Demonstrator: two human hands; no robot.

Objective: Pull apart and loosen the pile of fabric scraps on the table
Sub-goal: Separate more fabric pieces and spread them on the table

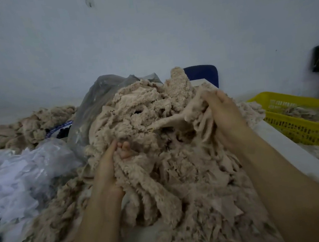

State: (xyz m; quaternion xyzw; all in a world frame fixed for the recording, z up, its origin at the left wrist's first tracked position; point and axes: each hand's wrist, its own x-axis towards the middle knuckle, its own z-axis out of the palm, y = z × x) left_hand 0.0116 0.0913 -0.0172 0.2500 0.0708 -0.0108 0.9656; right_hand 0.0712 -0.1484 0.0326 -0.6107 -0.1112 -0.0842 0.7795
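Pile of fabric scraps (172,179): beige-tan, fleecy, made up of ragged strips and tufts, heaped and tangled. The centre of the frame is filled by it, from the lower edge up to a peak just above the middle. Flatter, smooth-backed pieces are seen near the top; shaggy strands are draped down the near side. Thinner drifts are spread toward lower left and lower right. Table (290,143): pale, exposed as a strip right of the heap.
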